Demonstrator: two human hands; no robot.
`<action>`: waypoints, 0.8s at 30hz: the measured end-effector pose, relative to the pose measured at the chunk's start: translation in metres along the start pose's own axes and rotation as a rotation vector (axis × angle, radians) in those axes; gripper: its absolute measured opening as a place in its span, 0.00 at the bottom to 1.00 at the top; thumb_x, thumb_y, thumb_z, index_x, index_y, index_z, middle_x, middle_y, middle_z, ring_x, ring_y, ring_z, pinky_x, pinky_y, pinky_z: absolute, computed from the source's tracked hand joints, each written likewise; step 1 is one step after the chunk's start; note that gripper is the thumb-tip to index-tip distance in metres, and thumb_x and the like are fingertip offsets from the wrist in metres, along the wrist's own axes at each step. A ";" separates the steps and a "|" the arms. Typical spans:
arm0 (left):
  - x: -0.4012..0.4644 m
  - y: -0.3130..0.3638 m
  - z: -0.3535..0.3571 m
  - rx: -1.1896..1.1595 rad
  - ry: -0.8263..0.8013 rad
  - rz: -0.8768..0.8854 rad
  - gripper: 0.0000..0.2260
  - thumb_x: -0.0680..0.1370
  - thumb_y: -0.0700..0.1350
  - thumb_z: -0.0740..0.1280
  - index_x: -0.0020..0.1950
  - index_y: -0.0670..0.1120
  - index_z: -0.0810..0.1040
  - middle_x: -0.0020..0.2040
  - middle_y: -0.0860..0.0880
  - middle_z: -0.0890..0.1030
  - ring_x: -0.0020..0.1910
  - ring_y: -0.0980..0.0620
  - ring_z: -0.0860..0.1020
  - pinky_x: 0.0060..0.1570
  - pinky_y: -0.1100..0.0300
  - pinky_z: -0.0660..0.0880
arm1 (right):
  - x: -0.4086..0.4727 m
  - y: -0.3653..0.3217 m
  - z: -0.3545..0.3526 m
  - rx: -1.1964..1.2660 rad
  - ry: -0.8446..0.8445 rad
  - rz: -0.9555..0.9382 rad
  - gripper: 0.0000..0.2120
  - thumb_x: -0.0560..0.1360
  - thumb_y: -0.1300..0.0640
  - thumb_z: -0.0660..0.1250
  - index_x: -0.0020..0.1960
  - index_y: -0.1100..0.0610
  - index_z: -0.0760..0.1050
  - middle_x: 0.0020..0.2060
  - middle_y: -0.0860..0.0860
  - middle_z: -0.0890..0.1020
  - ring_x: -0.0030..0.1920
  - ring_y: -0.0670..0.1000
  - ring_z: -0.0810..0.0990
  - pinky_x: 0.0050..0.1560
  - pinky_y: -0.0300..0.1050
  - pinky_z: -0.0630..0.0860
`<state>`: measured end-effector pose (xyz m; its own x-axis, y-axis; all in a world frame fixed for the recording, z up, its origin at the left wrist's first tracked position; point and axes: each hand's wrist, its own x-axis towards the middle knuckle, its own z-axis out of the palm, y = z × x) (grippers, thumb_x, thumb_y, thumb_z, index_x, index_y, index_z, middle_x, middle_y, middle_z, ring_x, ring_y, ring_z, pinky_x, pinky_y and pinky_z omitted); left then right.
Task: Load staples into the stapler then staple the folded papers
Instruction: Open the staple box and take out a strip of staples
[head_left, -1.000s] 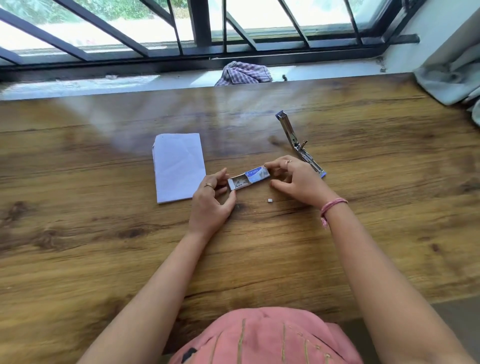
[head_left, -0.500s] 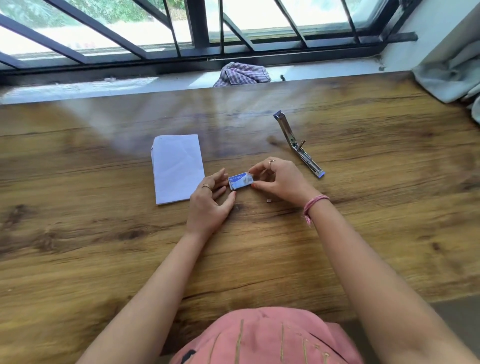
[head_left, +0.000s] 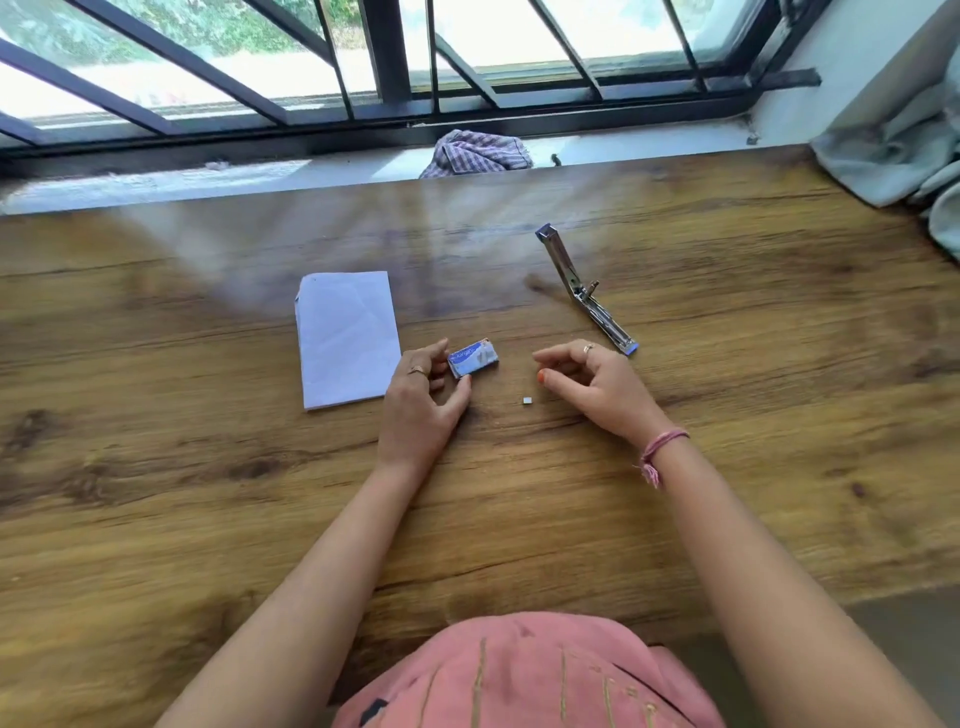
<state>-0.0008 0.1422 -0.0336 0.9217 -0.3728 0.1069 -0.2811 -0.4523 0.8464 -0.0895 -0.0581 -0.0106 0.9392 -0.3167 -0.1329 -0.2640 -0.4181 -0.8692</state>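
Left hand (head_left: 418, 400) pinching closed staple box (head_left: 473, 357) on wooden surface (head_left: 208, 493), folded papers (head_left: 347, 338) just left of it, right hand (head_left: 597, 382) loosely curled, empty, staple bit (head_left: 527, 400) just below its thumb, opened stapler (head_left: 584, 291) beyond it.

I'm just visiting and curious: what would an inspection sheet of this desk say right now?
Surface: wooden table, grained, sunlit at the far edge.
Job's things: stapler swung open, lying flat; staple box closed; folded papers left of it; small staple strip lying loose.
Clutter: checked cloth on the sill.
Hands: left hand pinches the staple box; right hand loosely curled, holding nothing.
Cables: nothing seen.
Surroundings: barred window, grey curtain at right.
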 end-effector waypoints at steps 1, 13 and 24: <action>0.002 0.003 0.002 0.012 0.017 -0.030 0.20 0.72 0.40 0.72 0.63 0.43 0.74 0.53 0.51 0.75 0.47 0.59 0.76 0.48 0.74 0.73 | -0.008 0.003 0.001 -0.012 0.013 -0.031 0.11 0.72 0.60 0.72 0.53 0.55 0.80 0.47 0.50 0.82 0.46 0.43 0.81 0.49 0.35 0.76; 0.043 0.026 0.028 0.142 0.074 -0.207 0.27 0.71 0.50 0.74 0.66 0.44 0.71 0.60 0.44 0.73 0.59 0.45 0.74 0.63 0.52 0.70 | -0.024 0.016 0.018 -0.237 0.129 -0.254 0.08 0.70 0.52 0.73 0.48 0.52 0.83 0.46 0.47 0.78 0.48 0.43 0.77 0.55 0.35 0.71; 0.090 0.087 0.069 -0.145 -0.151 -0.224 0.30 0.73 0.39 0.71 0.71 0.36 0.63 0.63 0.41 0.73 0.59 0.48 0.75 0.59 0.59 0.72 | -0.029 0.018 0.015 -0.106 0.335 -0.196 0.02 0.70 0.59 0.72 0.42 0.57 0.81 0.40 0.49 0.80 0.38 0.42 0.78 0.43 0.34 0.75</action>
<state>0.0395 0.0135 0.0134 0.9034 -0.3979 -0.1601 -0.0245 -0.4205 0.9070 -0.1178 -0.0439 -0.0292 0.8547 -0.4755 0.2083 -0.1249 -0.5777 -0.8066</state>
